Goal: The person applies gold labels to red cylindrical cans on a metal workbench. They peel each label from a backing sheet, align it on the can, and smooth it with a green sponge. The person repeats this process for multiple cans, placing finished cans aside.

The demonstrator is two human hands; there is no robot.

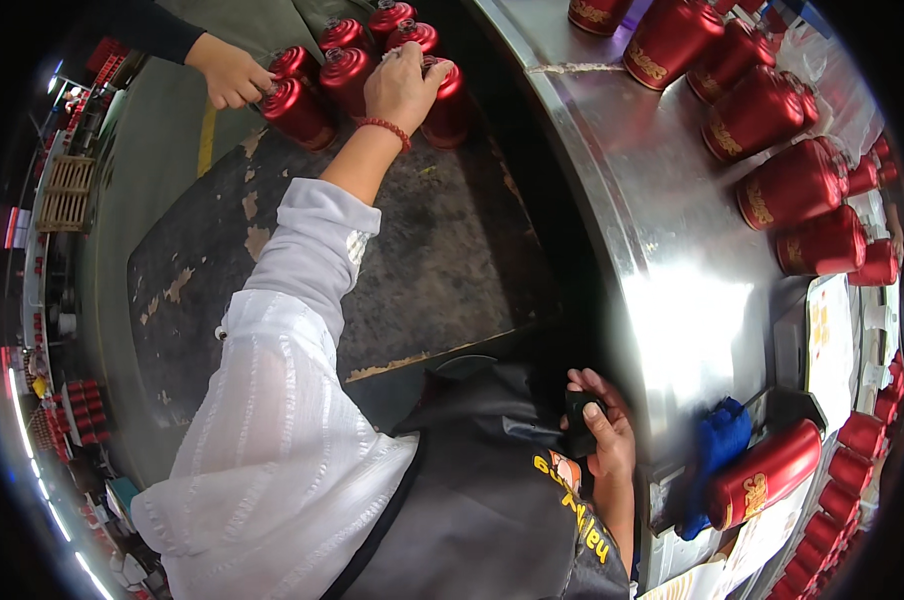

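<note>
My left hand (pixel 402 92), with a red bead bracelet at the wrist, reaches far forward over a group of shiny red bottles. Its fingers close around the top of a red bottle (pixel 446 122) at the near right of the group; the neck is mostly hidden by them. Close to my body, beside the metal table's edge, my right hand (pixel 614 440) is closed on a small black object (pixel 579 408) whose kind I cannot make out. A co-worker's hand (pixel 234 74) with a dark sleeve touches the neck of another red bottle (pixel 298 115) at the group's left.
The bottles stand on a worn dark board (pixel 412 240) with chipped edges. Along my right runs a metal table (pixel 622 170) with several red bottles (pixel 787 185). Nearer on it lie a blue cloth (pixel 722 440) and a red bottle on its side (pixel 767 475). A wooden pallet (pixel 67 190) is far left.
</note>
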